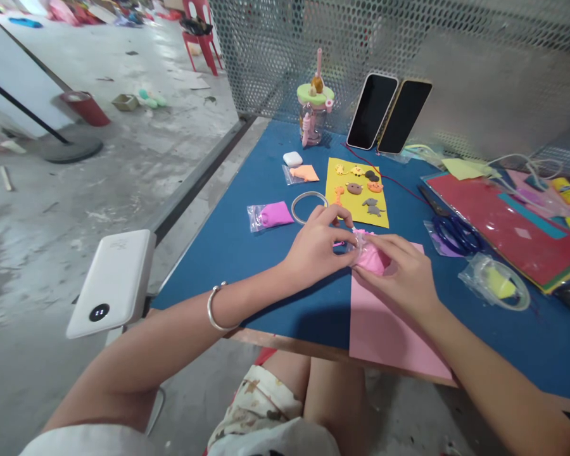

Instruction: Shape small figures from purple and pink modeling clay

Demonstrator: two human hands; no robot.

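Observation:
Between my hands is a small clear plastic bag with soft pink clay [371,261] in it. My left hand [320,244], with a silver bangle on its wrist, pinches the bag's clear end. Wrapped round the clay side from the right is my right hand [401,272]. A sheet of pink paper [394,332] lies under the right hand. Just beyond my fingers, a yellow card [356,218] carries several small animal figures. Left of it are a ring-shaped band [294,212], a bag of magenta clay [274,215] and a bag of orange clay [306,173].
Two phones [373,111] lean on the perforated metal panel [275,57], beside a lidded cup [312,114]. Blue-handled scissors [456,234], a tape roll [520,294] and a red folder [508,215] lie at right. A white power bank [116,275] is off the table's left edge.

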